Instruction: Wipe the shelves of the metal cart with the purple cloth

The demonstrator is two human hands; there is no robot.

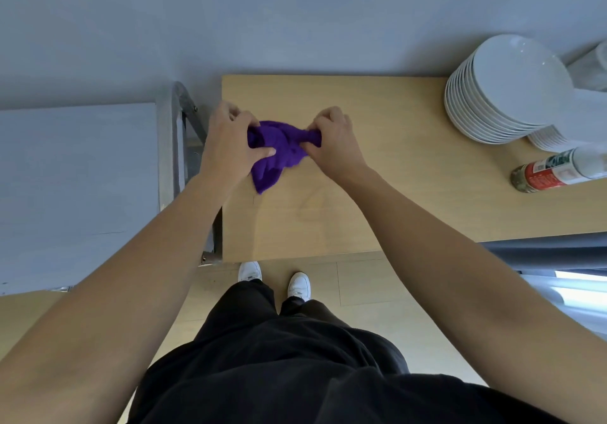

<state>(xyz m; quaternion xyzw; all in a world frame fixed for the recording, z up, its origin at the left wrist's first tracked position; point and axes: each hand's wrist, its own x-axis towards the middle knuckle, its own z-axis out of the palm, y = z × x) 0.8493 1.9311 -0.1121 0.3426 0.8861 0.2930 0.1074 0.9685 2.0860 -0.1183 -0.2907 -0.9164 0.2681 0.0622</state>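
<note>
A crumpled purple cloth (277, 152) hangs between my two hands above the left part of a light wooden table (377, 174). My left hand (228, 142) grips its left end, thumb pressed onto the fabric. My right hand (331, 136) pinches the right end with curled fingers. One corner of the cloth droops toward the tabletop. The metal cart (78, 187) stands to the left of the table; its flat grey top shelf and a steel handle frame (174, 134) show, lower shelves hidden.
A tall stack of white plates (505, 91) sits at the table's back right, with a smaller stack behind it. A spray can (558, 169) lies on its side near the right edge. A grey wall runs behind. My feet stand on wood flooring.
</note>
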